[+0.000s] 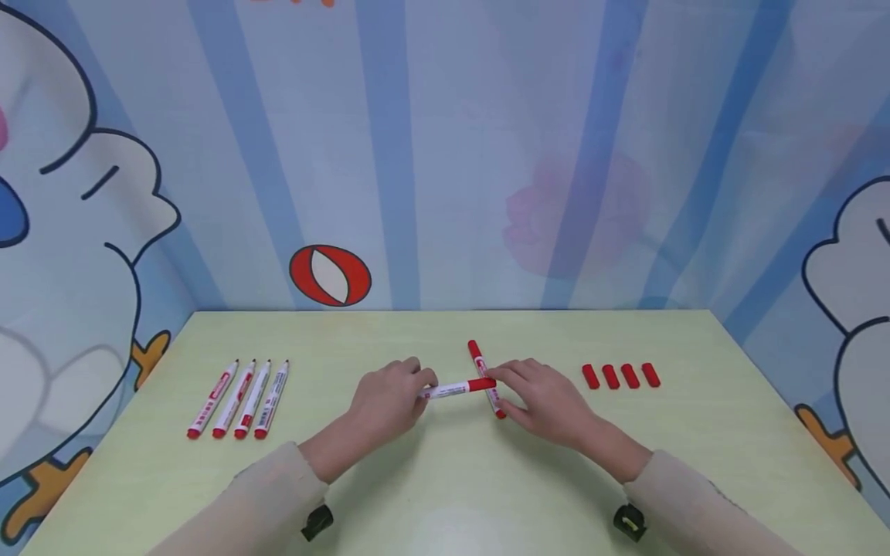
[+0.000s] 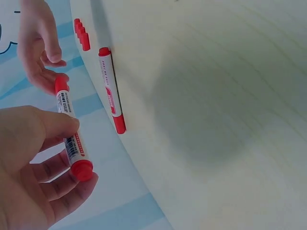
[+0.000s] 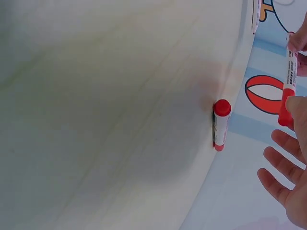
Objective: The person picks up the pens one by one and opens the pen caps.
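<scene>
My left hand (image 1: 391, 395) grips the white body of a red-capped marker (image 1: 450, 389), thumb across the barrel in the left wrist view, the marker's red end (image 2: 82, 170) showing past the fingers. At the other end, my right hand (image 1: 552, 401) pinches the red cap (image 3: 286, 112) between thumb and index finger; its other fingers are spread. The cap is on the held marker. Lying on the table beyond and below the held marker is another capped marker (image 2: 110, 86), partly covered by it in the head view.
Several uncapped markers (image 1: 271, 400) lie side by side on the left of the pale table (image 1: 445, 494), tips pointing away. Several loose red caps (image 1: 611, 377) form a row on the right. A printed blue-and-white backdrop (image 1: 459, 154) stands behind the table's far edge.
</scene>
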`<state>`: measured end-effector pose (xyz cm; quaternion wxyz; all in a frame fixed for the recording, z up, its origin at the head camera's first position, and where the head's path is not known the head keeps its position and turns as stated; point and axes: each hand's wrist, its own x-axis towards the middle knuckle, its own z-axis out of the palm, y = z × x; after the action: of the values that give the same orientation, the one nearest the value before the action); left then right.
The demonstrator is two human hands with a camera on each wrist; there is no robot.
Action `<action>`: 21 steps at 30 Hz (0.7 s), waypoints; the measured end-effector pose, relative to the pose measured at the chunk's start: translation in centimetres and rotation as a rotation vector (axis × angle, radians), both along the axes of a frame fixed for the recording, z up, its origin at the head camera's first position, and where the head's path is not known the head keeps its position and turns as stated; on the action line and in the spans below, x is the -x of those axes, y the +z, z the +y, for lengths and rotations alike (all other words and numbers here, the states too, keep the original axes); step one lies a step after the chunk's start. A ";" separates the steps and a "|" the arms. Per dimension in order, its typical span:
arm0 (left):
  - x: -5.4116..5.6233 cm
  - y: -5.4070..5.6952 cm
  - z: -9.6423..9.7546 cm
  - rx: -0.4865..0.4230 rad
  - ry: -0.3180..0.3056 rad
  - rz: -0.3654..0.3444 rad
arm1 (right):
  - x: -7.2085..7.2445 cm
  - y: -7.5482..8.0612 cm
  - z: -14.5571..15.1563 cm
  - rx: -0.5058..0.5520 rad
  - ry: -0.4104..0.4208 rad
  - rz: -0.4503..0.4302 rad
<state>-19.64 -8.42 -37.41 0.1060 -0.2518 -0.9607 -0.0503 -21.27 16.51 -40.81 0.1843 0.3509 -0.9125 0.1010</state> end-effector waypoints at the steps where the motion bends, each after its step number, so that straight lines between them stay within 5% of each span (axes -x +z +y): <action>1: 0.0 0.1 0.0 -0.003 -0.009 0.012 | 0.0 0.0 -0.1 0.005 0.001 0.003; 21: -0.4 1.5 0.1 0.004 -0.057 0.059 | -0.6 1.1 -1.2 0.059 0.017 0.039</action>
<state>-19.21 -8.32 -35.91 0.1325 -0.2808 -0.9496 -0.0442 -20.71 15.32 -39.66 0.2114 0.3547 -0.9025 0.1223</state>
